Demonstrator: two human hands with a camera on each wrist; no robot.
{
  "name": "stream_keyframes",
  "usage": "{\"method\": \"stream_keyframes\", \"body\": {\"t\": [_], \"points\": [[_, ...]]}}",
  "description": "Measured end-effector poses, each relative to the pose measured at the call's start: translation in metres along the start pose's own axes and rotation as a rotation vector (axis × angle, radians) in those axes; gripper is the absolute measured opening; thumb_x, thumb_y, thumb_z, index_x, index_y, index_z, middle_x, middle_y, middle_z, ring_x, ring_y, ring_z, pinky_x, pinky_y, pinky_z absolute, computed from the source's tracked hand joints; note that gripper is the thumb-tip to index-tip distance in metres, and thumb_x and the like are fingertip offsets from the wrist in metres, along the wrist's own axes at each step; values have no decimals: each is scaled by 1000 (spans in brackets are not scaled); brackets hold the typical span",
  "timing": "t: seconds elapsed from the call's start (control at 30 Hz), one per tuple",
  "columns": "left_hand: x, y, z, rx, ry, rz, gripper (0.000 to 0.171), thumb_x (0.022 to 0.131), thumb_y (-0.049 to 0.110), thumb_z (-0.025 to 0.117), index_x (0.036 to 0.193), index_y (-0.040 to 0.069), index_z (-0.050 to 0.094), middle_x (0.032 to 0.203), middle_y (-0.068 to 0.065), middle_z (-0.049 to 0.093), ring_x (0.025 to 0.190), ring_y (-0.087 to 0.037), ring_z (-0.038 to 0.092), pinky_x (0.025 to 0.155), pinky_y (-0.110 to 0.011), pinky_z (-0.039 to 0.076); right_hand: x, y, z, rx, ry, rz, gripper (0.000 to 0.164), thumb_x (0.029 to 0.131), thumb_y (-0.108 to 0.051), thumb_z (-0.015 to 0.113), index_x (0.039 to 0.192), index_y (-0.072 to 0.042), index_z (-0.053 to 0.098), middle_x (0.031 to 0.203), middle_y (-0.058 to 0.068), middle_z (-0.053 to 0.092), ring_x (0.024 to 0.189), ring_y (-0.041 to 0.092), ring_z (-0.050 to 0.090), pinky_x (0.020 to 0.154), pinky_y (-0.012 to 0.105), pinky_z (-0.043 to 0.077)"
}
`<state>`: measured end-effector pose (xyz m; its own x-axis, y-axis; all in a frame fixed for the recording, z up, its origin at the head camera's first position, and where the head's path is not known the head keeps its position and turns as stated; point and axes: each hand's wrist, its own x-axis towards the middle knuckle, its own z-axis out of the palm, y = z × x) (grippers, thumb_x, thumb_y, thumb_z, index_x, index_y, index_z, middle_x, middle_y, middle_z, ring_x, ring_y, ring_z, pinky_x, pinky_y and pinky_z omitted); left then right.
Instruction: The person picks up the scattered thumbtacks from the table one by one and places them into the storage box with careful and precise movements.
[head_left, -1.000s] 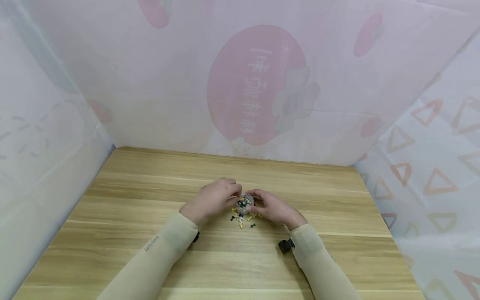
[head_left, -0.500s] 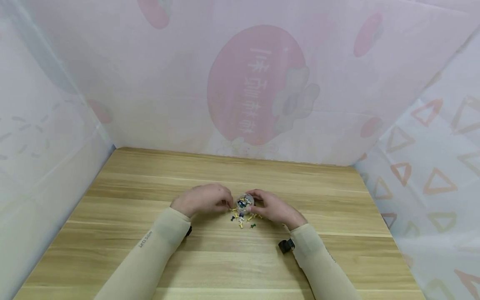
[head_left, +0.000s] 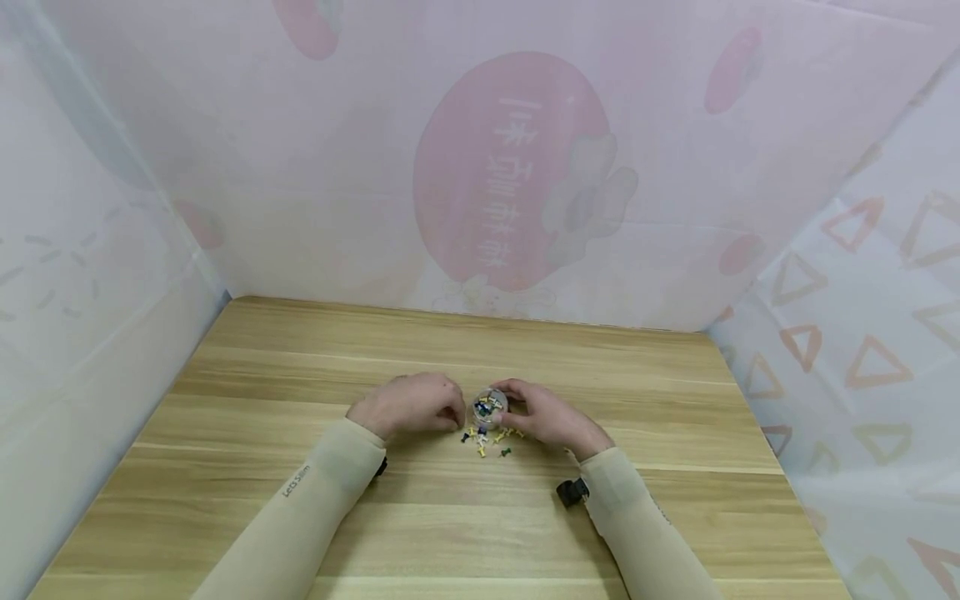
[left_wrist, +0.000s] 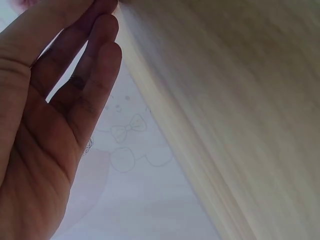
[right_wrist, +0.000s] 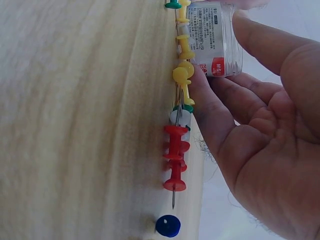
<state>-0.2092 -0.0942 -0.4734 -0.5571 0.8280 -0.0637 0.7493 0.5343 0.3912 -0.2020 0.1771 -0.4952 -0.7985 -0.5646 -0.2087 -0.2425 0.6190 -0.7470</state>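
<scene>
A small clear jar (right_wrist: 210, 37) with a printed label stands on the table, with several coloured push pins inside. Thumb and fingers of my right hand (head_left: 551, 415) grip it round its side. Just left of the jar, my left hand (head_left: 416, 406) is low over the table, thumb and fingertips pinched together at a yellow push pin that they now hide. Loose push pins lie in front of the jar, among them a green one (head_left: 506, 452). The right wrist view shows red pins (right_wrist: 175, 142), yellow pins (right_wrist: 185, 47) and a blue pin (right_wrist: 168, 226) close up.
The wooden table (head_left: 300, 350) runs back to a printed pink-and-white cloth wall (head_left: 337, 208). Similar cloth walls stand at the left and right. Some loose pins have bare metal points showing.
My left hand has moved from above the jar's rim down and left to the tabletop. The yellow pin beside its fingertips is no longer visible. My right hand has kept the jar in place.
</scene>
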Motion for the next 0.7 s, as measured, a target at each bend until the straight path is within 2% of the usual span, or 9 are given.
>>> {"method": "stream_keyframes", "body": {"t": [0.17, 0.33, 0.7], "points": [[0, -1, 0, 5, 2, -23, 8, 91, 14, 79, 91, 22, 81, 91, 15, 72, 84, -1, 62, 81, -25, 55, -1, -1, 0, 14, 1, -14, 58, 101, -32, 68, 153, -16, 49, 149, 5, 58, 135, 19, 52, 114, 44, 40], [-1, -1, 0, 10, 5, -37, 10, 89, 13, 80, 86, 22, 79, 85, 16, 69, 80, -4, 63, 76, -25, 54, 0, 0, 0, 29, -6, -2, 57, 101, -31, 68, 153, -17, 49, 149, 2, 58, 136, 15, 52, 114, 41, 40], [-4, 1, -3, 31, 32, -80, 9, 89, 15, 80, 87, 24, 78, 86, 16, 69, 80, -4, 61, 76, -26, 53, 1, 0, 0, 30, -11, -1, 58, 101, -31, 68, 153, -16, 49, 148, 2, 58, 135, 14, 52, 114, 40, 40]]}}
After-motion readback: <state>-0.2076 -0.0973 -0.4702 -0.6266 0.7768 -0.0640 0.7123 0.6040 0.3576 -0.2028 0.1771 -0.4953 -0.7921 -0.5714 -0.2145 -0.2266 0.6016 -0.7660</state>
